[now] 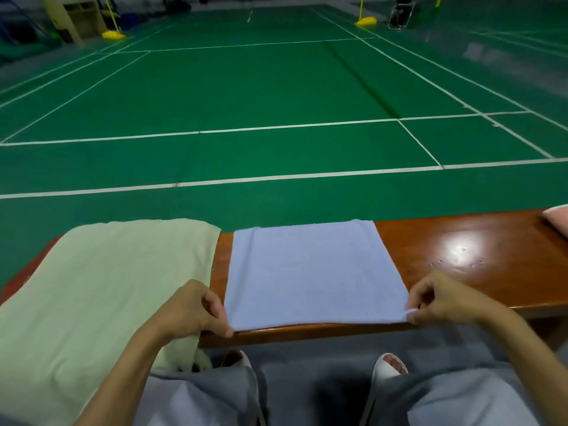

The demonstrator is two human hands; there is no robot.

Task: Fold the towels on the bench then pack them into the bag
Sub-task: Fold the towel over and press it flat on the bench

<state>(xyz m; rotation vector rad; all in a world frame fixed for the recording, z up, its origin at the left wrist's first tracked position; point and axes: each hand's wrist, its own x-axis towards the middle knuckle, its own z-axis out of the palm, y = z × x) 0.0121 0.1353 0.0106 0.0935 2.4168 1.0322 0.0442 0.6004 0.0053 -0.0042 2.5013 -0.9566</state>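
A light blue towel (310,275) lies flat on the brown wooden bench (479,256), spread across its width. My left hand (196,309) pinches the towel's near left corner at the bench's front edge. My right hand (442,299) pinches the near right corner. A pale green towel (104,287) covers the bench's left end and hangs over its near edge. A pink item (558,218), perhaps another towel, peeks in at the far right of the bench. No bag is in view.
Beyond the bench stretches a green badminton court (276,87) with white lines. Yellow net-post bases (365,21) stand far back. My legs and white sandals (388,368) are below the bench's front edge.
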